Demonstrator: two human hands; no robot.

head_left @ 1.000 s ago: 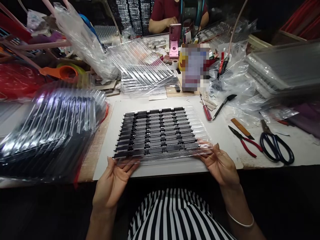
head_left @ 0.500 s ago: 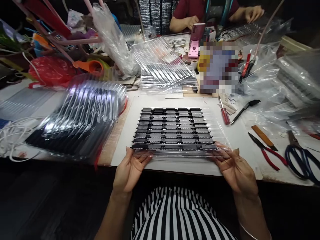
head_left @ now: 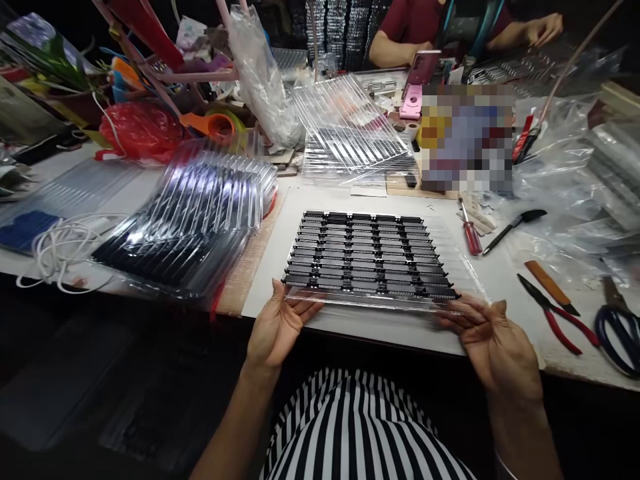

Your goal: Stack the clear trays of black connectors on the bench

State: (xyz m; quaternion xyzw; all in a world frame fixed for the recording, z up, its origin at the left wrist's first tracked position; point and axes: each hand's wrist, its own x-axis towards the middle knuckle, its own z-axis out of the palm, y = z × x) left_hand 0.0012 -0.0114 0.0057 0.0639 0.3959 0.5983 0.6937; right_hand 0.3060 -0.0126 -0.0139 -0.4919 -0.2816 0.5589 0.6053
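A clear plastic tray (head_left: pixel 450 233) filled with rows of black comb-like parts (head_left: pixel 365 257) is in front of me over a white board (head_left: pixel 270 227). My left hand (head_left: pixel 280 327) grips its near left corner, thumb above and fingers underneath. At the near right corner my right hand (head_left: pixel 493 340) holds the tray the same way, the fingers showing through the clear plastic. The tray's near edge looks slightly lifted off the board.
Filled trays (head_left: pixel 200 207) are stacked on the left beside a white cable (head_left: pixel 70 247). Clear trays (head_left: pixel 350 127) lie behind. On the right are a screwdriver (head_left: pixel 471 237), pliers (head_left: pixel 555 317) and scissors (head_left: pixel 620 333). Across the table a person (head_left: pixel 410 33) works.
The camera view has turned left, so the whole scene appears shifted right. Both hands still hold the tray, which now looks slightly more slanted down to the right.
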